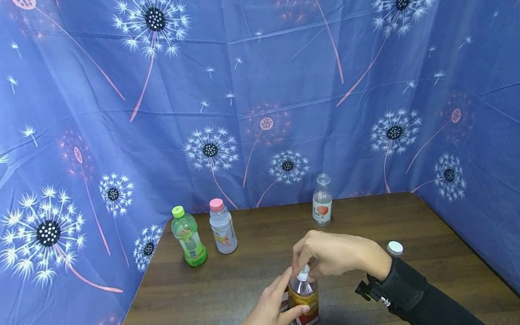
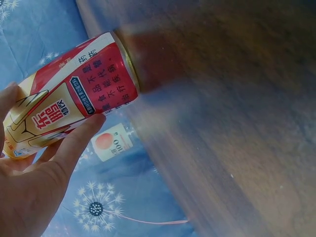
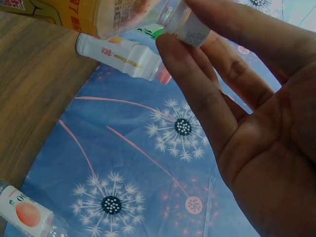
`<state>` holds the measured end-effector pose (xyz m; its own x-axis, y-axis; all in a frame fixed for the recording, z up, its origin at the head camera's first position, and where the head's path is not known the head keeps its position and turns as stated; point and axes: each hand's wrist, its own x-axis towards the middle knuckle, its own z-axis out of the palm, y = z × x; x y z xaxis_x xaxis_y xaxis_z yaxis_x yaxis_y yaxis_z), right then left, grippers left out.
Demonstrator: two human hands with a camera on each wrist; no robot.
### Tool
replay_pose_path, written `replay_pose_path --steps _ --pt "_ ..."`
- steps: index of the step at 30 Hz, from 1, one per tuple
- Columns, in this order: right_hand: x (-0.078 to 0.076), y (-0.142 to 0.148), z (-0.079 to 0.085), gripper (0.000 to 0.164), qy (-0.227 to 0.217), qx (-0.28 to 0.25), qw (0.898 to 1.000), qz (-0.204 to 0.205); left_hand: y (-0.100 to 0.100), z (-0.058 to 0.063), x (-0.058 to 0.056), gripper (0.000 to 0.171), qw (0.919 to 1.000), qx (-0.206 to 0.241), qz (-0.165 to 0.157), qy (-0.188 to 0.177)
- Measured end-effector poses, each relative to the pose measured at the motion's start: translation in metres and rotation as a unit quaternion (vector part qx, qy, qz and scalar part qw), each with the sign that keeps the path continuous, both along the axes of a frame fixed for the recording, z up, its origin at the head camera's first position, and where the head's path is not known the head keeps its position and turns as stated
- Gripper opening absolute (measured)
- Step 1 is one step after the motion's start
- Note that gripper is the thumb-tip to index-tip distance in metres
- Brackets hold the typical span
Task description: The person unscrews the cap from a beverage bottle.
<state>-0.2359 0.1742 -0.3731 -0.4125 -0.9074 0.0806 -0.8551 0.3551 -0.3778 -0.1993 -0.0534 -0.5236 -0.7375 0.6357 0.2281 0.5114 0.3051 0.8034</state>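
Observation:
A plastic bottle with a red and gold label stands near the front of the table. My left hand grips its side, thumb across the front; the left wrist view shows fingers wrapped around the label. Over the top, my right hand pinches the white cap between thumb and fingers. In the right wrist view the cap is at the bottle's neck, in line with it.
A green bottle and a pink-capped bottle stand at the back left. Behind my hands is a clear uncapped bottle with a peach label. A white lid shows beside my right wrist. Blue dandelion-print cloth surrounds the wooden table.

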Motion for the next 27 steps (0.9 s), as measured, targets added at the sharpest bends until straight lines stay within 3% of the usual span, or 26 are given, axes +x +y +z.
replay_pose_path --steps 3,10,17,23,27 --pt "-0.001 0.001 0.001 0.027 0.0 0.001 1.0 -0.001 0.001 0.001 -0.001 0.082 1.0 0.0 0.004 -0.008" --pt "0.0 0.0 0.001 0.025 0.001 0.01 1.0 -0.014 0.001 0.001 -0.001 0.08 0.9995 -0.007 0.011 0.029" --pt "0.004 -0.001 0.0 0.022 0.014 0.018 0.999 -0.032 0.002 0.0 0.002 0.081 0.9997 -0.007 0.015 0.017" --pt "0.007 -0.001 -0.002 0.024 0.037 0.021 0.998 -0.038 0.001 -0.001 0.002 0.079 0.9987 0.001 0.011 0.049" --pt "0.01 -0.002 -0.004 0.023 0.066 0.025 0.997 -0.041 0.002 -0.001 0.002 0.081 0.9988 0.001 0.014 0.046"
